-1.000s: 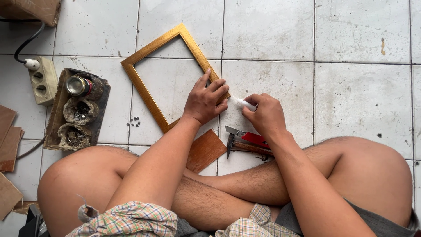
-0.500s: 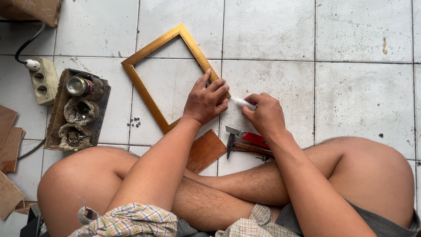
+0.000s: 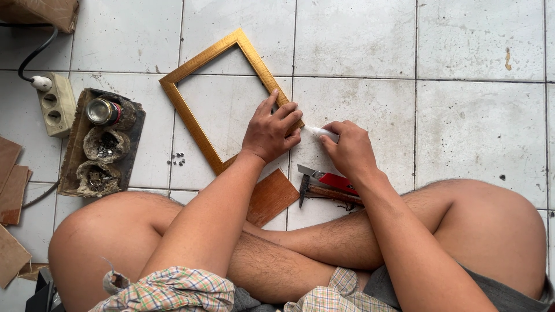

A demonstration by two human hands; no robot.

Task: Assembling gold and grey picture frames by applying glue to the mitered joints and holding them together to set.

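A gold rectangular picture frame (image 3: 196, 66) lies tilted on the white tiled floor. My left hand (image 3: 269, 130) presses down on the frame's near right corner. My right hand (image 3: 347, 149) grips a small white tube (image 3: 321, 133), its tip pointed at that corner beside my left fingers. A hammer with a red handle (image 3: 326, 184) rests on the floor just under my right wrist. A brown wooden board (image 3: 270, 196) sits partly beneath my left forearm.
A tray (image 3: 72, 147) at the left holds a metal can (image 3: 103, 111) and two crusted bowls. A power strip (image 3: 54, 105) with a plug sits beside it. Small nails (image 3: 178, 159) lie scattered near the frame. Brown boards (image 3: 11, 185) stack at the left edge.
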